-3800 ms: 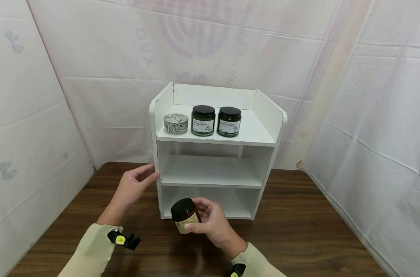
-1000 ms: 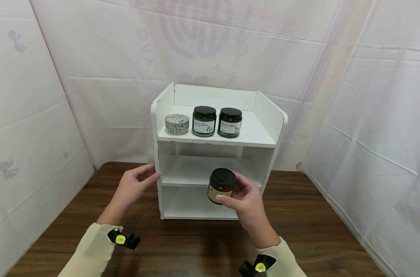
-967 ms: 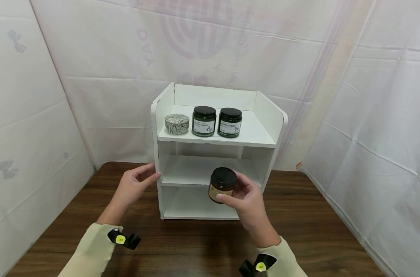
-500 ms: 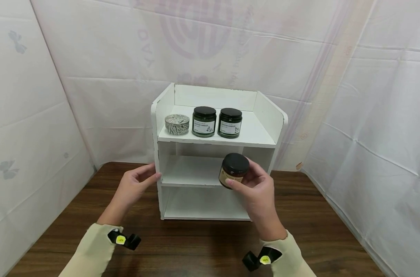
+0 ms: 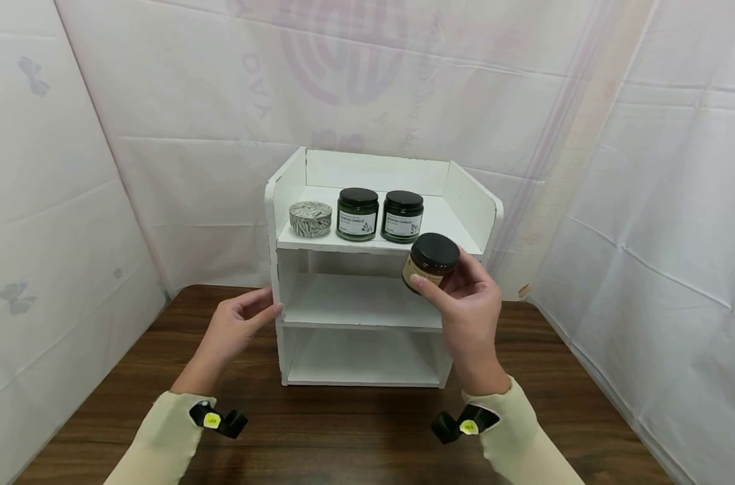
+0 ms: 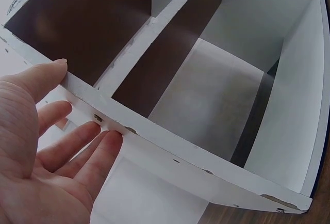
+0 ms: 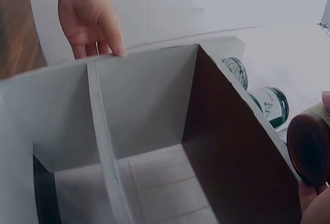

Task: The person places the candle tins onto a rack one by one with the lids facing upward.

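Note:
My right hand (image 5: 473, 316) grips an amber glass jar (image 5: 434, 254) with a black lid and a tan label. It holds the jar slightly tilted, in front of the top shelf's front edge on the right. The jar's dark underside shows in the right wrist view. My left hand (image 5: 234, 327) holds the left side panel of a white three-tier shelf (image 5: 355, 302). In the left wrist view, its thumb (image 6: 49, 77) lies on the panel's front edge and its fingers touch the outer face. Two dark green scented candle jars (image 5: 358, 214) and a round patterned tin (image 5: 310, 219) stand on the top shelf.
The shelf unit stands on a dark wooden table (image 5: 343, 438). A raised right side panel (image 5: 477, 209) borders the top shelf, near the held jar. White sheeting (image 5: 191, 202) hangs behind and at both sides.
My right hand has carried the amber jar up and to the right, from low before the bottom shelf to just below the top shelf's edge. The left hand stays in place.

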The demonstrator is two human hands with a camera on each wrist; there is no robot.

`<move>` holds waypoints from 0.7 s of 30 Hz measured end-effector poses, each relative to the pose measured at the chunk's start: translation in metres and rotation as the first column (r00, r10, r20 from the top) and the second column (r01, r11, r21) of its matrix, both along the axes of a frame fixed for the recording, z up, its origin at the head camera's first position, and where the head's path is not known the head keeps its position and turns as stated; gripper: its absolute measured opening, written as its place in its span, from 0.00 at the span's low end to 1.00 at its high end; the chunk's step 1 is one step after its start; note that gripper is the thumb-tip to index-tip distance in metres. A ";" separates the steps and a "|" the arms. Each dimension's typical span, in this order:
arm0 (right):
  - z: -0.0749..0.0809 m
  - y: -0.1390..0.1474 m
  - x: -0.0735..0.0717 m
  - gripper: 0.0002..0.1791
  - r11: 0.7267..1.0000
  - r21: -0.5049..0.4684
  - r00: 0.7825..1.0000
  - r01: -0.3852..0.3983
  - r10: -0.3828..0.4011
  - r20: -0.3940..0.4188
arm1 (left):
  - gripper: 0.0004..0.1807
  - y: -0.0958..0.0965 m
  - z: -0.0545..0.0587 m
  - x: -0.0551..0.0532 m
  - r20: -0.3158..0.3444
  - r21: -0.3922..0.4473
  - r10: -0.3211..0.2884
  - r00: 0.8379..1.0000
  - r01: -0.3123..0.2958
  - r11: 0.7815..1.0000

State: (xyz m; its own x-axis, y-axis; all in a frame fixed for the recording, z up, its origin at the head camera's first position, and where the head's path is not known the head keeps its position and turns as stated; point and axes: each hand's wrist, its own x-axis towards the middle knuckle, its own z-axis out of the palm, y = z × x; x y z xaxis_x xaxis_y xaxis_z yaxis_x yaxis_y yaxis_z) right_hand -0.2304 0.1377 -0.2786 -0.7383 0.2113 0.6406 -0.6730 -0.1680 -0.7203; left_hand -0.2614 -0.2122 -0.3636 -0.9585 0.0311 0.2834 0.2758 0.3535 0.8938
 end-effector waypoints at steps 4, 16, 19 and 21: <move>0.008 0.001 -0.006 0.36 0.999 0.002 0.998 0.042 -0.042 -0.038 | 0.35 -0.001 0.000 0.000 0.005 -0.010 0.001 1.000 -0.001 1.000; 0.030 0.008 -0.016 0.34 0.971 0.125 0.976 0.205 -0.194 -0.094 | 0.35 -0.001 0.002 0.001 0.004 -0.011 0.004 1.000 -0.004 1.000; 0.033 0.011 -0.017 0.34 0.950 0.192 0.969 0.246 -0.234 -0.084 | 0.35 -0.001 0.003 0.001 0.007 -0.026 0.006 1.000 -0.006 1.000; 0.034 0.013 -0.018 0.34 0.934 0.239 0.964 0.267 -0.256 -0.075 | 0.35 -0.002 0.002 0.001 0.006 -0.035 0.008 1.000 -0.008 0.999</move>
State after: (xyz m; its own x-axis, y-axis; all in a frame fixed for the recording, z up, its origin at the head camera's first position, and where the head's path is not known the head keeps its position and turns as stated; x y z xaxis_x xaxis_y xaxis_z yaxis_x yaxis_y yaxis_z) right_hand -0.2483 0.1508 -0.2441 -0.6496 0.2257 0.7260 -0.6996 0.1962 -0.6871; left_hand -0.2600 -0.2137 -0.3612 -0.9604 0.0330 0.2767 0.2675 0.3867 0.8825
